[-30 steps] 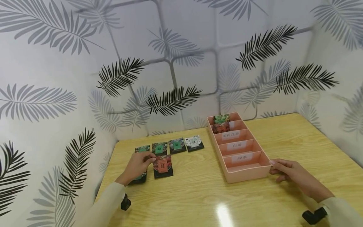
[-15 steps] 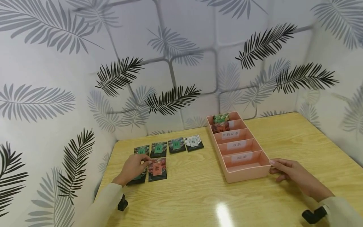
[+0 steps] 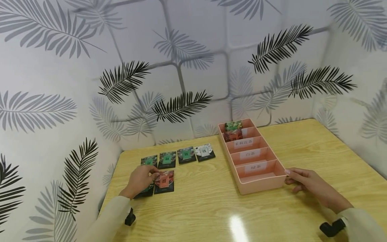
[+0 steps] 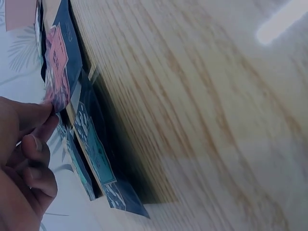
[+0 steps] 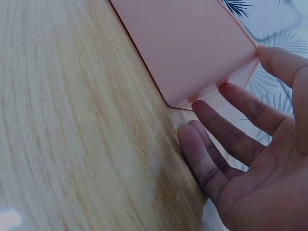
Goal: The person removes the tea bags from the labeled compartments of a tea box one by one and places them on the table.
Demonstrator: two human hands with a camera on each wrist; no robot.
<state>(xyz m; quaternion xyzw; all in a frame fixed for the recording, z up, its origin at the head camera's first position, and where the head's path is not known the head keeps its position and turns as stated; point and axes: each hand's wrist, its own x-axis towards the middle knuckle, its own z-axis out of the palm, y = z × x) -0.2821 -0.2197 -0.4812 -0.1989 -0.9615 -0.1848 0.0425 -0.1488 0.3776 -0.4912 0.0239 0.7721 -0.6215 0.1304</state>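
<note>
My left hand pinches the top left corner of a red-and-black tea sachet between thumb and index finger. In the left wrist view this red sachet tilts, its pinched end close over the neighbouring packets. A green-labelled tea sachet lies partly hidden under the hand. My right hand holds the near right corner of a long pink divided box. In the right wrist view its thumb sits at the rim of the pink box, and two fingertips touch the outer wall.
Behind the left hand, green-labelled sachets and a white one lie in a row. The box's far compartments hold a green packet and a red packet. Labels with Chinese characters mark the nearer compartments. A patterned wall backs the wooden table.
The red sachet has moved left and slightly toward me in my left hand, coming to sit beside the partly covered green one. My right hand has stayed at the box corner.
</note>
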